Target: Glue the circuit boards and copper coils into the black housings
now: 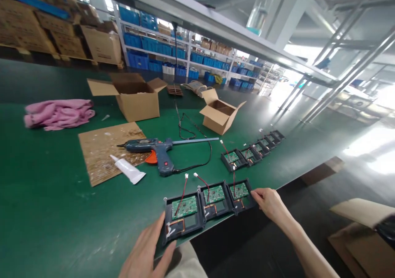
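Three black plastic cases stand in a joined row at the table's front edge: a left case [166, 212], a middle case [202, 204] and a right case [230, 197]. Each holds a green circuit board [184, 207], a copper coil and a red-black lead with a white plug. My left hand [145, 245] grips the left case's near corner, fingers along its side and thumb by the front edge. At the row's other end, the fingertips of my right hand [270, 202] pinch the right case's outer edge.
A hot glue gun [165, 158] lies on a stained cardboard sheet [95, 158], beside a white tube [128, 170]. More cases [237, 160] form a line behind. Two open cartons [138, 107] [217, 117] and a pink cloth [60, 113] are further back. A shelf crosses overhead.
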`<state>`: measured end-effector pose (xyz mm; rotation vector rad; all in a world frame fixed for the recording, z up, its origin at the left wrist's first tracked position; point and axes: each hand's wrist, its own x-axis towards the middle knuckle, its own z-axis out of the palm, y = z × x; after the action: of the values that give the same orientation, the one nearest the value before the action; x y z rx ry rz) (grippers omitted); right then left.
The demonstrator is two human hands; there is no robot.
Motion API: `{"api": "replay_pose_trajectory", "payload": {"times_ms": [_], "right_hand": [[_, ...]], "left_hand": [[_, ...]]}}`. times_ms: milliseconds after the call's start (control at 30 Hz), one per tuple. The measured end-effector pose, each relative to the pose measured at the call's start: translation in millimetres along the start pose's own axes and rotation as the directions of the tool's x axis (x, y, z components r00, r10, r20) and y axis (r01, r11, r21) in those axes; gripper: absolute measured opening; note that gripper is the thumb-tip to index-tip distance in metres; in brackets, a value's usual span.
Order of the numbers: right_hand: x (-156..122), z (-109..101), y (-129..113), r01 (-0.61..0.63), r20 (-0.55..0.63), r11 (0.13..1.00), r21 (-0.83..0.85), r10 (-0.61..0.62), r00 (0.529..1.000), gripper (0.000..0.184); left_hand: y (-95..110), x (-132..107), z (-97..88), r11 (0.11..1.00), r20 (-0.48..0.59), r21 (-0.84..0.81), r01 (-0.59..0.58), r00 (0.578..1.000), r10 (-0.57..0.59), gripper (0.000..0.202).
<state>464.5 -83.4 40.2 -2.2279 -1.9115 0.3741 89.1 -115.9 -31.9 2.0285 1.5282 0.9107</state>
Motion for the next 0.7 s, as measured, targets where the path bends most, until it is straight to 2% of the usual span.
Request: {"api": "replay_pose_trajectory", "payload": {"times_ms": [200,367,533,700], "right_hand": [[20.9,-21.9,71.0,-0.129,-0.057,0.991,-0.018,0.128,0.990,0.038],[40.2,-36.6,119.3,-0.248,-0.098,0.968,-0.020,0.245,0.965,0.033],[56.2,-42.8,145.2,-0.342,-0.124,0.939,0.027,0.343,0.931,0.029],[72.3,-42.2,150.9,-0.409,-0.132,0.905,0.118,0.423,0.897,0.027]], "left_hand": [[47.3,43.1,47.1,0.978,0.185,-0.204,0.038,0.983,0.001,0.062],[86.1,65.0,78.7,0.914,0.324,-0.389,0.112,0.946,0.022,0.065],[110.6,77.2,108.8,0.847,0.390,-0.495,0.191,0.921,0.020,0.067],[122.8,94.2,130.2,0.786,0.378,-0.582,0.208,0.925,0.035,0.069]]}}
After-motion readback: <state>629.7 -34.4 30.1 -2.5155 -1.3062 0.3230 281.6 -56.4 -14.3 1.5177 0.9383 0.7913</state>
